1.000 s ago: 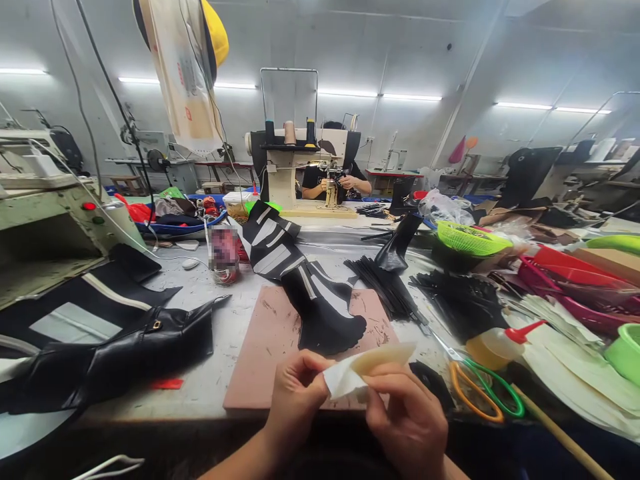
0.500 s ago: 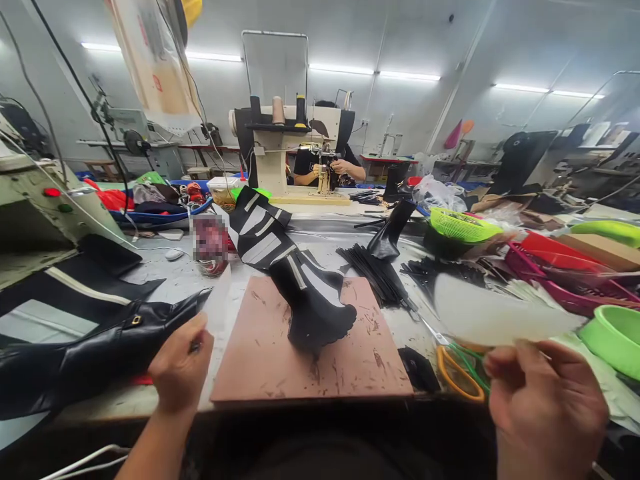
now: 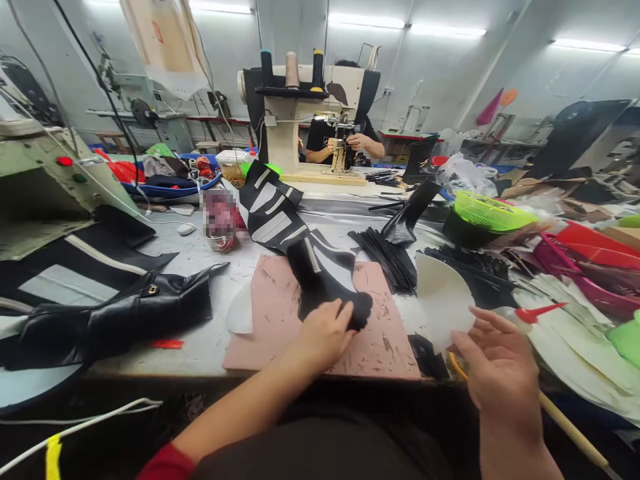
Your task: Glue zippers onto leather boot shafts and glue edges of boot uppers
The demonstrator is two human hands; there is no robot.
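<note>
Head view: beside the board (image 3: pixel 385 357) bearing the black upper (image 3: pixel 319 287), over which the left hand (image 3: pixel 325 335) is spread, the white sheet (image 3: pixel 442 293), likely light, floppy and best held edgewise, is pinched by the right hand (image 3: pixel 503 367).

We were in a sewing workshop: ahead of us stood a sewing machine (image 3: pixel 281 143) topped with thread spools (image 3: pixel 292 71) (a person (image 3: pixel 317 137) worked behind it), more machines (image 3: pixel 134 89) lined the wall (image 3: pixel 445 60) beneath tube lights (image 3: pixel 367 21), and black boot pieces (image 3: pixel 309 287) lay across our bench (image 3: pixel 200 357).
</note>
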